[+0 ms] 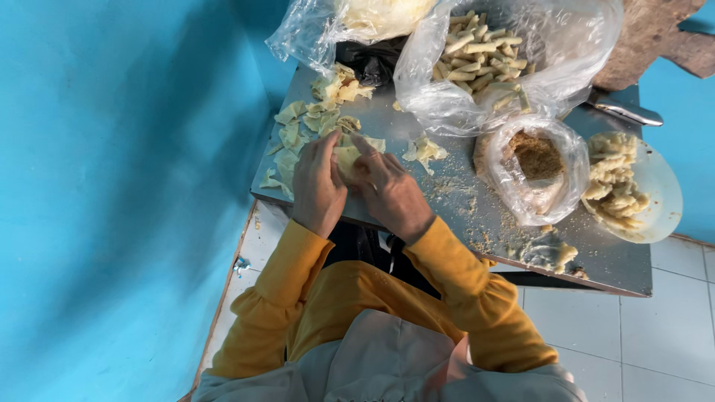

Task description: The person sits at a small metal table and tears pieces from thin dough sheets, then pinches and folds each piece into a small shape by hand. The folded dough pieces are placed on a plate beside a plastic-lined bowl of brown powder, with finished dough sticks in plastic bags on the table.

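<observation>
Pale yellow, thin and limp, a pastry sheet (346, 158) is pinched between the left hand (318, 186) and the right hand (387, 192) at the near edge of the steel table (462, 216); the fingers of both are closed narrowly on it. A tear is judged likely if it is pulled unevenly, or a slip off the edge. Its long axis seems to run away from the person, though it is mostly covered.
</observation>
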`<state>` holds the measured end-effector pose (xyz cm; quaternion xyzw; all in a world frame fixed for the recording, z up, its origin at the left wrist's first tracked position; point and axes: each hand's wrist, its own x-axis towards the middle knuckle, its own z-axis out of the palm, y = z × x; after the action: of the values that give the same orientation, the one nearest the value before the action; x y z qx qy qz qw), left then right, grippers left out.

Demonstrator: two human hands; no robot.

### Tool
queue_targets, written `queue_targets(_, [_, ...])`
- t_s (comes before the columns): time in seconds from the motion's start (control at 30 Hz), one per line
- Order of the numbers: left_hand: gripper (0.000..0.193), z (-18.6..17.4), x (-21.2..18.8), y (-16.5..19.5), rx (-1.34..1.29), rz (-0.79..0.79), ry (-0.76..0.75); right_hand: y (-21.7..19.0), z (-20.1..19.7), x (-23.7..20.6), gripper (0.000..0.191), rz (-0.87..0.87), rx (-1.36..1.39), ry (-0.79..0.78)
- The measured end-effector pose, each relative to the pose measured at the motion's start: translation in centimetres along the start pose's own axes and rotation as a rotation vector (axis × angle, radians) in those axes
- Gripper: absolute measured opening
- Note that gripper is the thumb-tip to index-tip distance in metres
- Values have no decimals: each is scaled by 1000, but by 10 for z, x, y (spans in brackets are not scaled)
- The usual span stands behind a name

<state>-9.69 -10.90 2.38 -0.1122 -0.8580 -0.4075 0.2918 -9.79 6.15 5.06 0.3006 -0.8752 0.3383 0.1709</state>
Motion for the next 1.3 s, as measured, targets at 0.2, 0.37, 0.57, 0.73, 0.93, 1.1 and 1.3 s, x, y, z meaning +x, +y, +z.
queue_targets(0.2, [36, 0, 5, 10, -243, -194, -25, 10, -7, 14, 60, 268, 174, -68])
queue_targets(0.37, [39, 7, 4, 16, -330, -109, 34, 22, -12, 10, 59, 255, 430, -31])
queue_targets(0.57, [51, 16, 0, 13, -150, -122, 81, 39, -13, 16, 54, 600, 795, 13])
queue_targets(0.73, [48, 17, -3, 23, 47, 6, 165, 28, -72, -9, 45, 368, 1010, 297])
queue_targets(0.93, [27, 50, -41, 75, -1025, -518, -208, -20, -89, -63, 46, 316, -126, 257])
queue_targets(1.1, [15, 85, -70, 89, -1245, -456, -112, -35, -72, -98, 33, 136, -261, 316])
queue_targets(1.3, [18, 95, -87, 89, -1332, -569, -102, -35, -68, -123, 39, 266, -78, 345])
